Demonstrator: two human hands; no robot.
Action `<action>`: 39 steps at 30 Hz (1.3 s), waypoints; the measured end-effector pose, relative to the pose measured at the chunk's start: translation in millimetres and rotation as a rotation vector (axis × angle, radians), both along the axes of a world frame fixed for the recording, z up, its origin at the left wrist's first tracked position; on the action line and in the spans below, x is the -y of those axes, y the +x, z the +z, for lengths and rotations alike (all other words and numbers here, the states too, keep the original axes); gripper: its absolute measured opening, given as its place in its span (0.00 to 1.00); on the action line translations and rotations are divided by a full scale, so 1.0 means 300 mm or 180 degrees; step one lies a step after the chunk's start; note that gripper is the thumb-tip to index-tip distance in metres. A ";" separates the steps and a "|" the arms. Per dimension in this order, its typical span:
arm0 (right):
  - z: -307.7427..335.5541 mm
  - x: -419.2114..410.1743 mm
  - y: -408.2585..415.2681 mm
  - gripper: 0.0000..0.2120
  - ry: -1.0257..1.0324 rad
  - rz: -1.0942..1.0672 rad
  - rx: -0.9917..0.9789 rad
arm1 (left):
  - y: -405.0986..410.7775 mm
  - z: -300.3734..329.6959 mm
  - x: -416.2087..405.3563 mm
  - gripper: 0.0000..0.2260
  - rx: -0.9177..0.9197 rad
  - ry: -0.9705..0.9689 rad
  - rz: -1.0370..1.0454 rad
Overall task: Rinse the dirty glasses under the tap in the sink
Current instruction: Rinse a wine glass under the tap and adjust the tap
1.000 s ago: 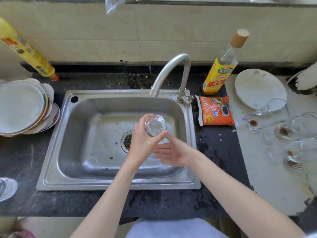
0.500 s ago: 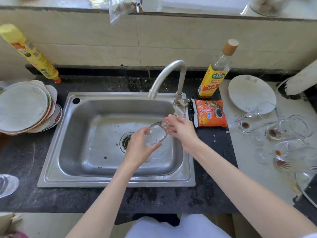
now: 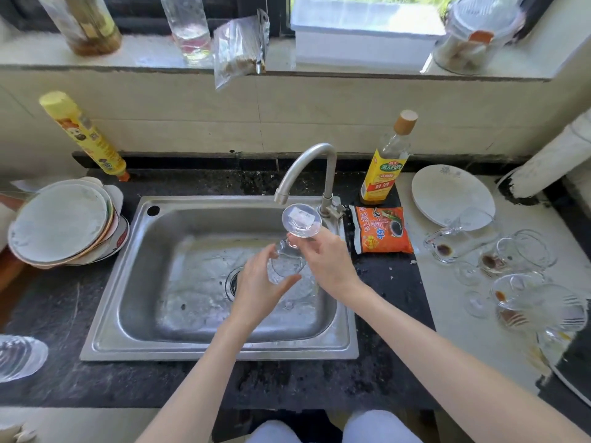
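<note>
Right hand fingers pinch the stem of a wine glass, foot up just under the tap spout. Left hand fingers curl round the bowl, over the sink drain. Dirty glasses lie well right of the tap on the bench.

counter — plate stack | bottle | packet | dirty glasses

Plate stack left of sink; tap behind; dirty glasses right on counter.
</note>
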State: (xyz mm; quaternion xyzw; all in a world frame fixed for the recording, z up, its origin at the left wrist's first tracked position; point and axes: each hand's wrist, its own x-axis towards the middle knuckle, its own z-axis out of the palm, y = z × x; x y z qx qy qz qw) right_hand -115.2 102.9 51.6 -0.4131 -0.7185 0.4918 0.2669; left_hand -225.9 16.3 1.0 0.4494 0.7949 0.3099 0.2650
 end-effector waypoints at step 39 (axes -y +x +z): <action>0.091 1.626 1.205 0.10 -0.0461 -0.5295 0.0243 | 1.105 0.206 0.642 0.23 -0.1424 0.0973 -0.5930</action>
